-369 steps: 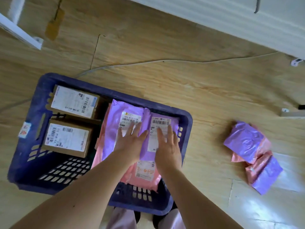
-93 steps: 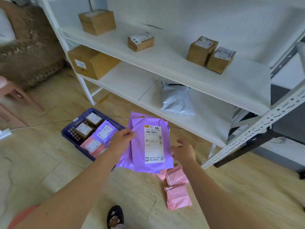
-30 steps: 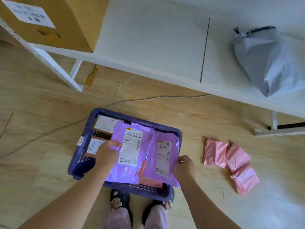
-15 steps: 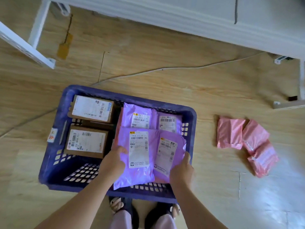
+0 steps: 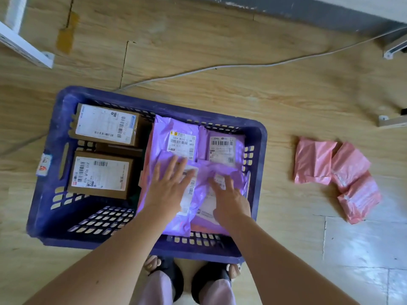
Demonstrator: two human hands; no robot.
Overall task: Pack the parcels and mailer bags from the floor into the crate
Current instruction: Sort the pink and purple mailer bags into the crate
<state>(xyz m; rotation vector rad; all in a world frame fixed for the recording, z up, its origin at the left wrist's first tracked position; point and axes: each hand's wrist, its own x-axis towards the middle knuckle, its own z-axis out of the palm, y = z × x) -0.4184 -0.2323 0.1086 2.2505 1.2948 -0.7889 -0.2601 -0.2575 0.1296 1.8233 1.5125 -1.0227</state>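
A dark blue crate [image 5: 55, 133] sits on the wood floor below me. Two labelled cardboard parcels [image 5: 105, 124] [image 5: 100, 173] lie in its left half. Purple mailer bags [image 5: 176, 137] fill its right half, stacked over pink ones. My left hand [image 5: 169, 188] lies flat, fingers spread, on the top purple bags [image 5: 198, 194]. My right hand [image 5: 229, 199] presses down on the same bags beside it, fingers bent. Three pink mailer bags [image 5: 334, 172] lie on the floor to the crate's right.
A white cable [image 5: 220, 68] runs across the floor behind the crate. White shelf legs [image 5: 26, 49] stand at the upper left, and metal feet [image 5: 394, 49] at the upper right. My sandalled feet [image 5: 191, 274] touch the crate's near wall.
The two purple bags I held by their edges above the crate now lie on the stack. Both hands have moved on top of them, pressing down.
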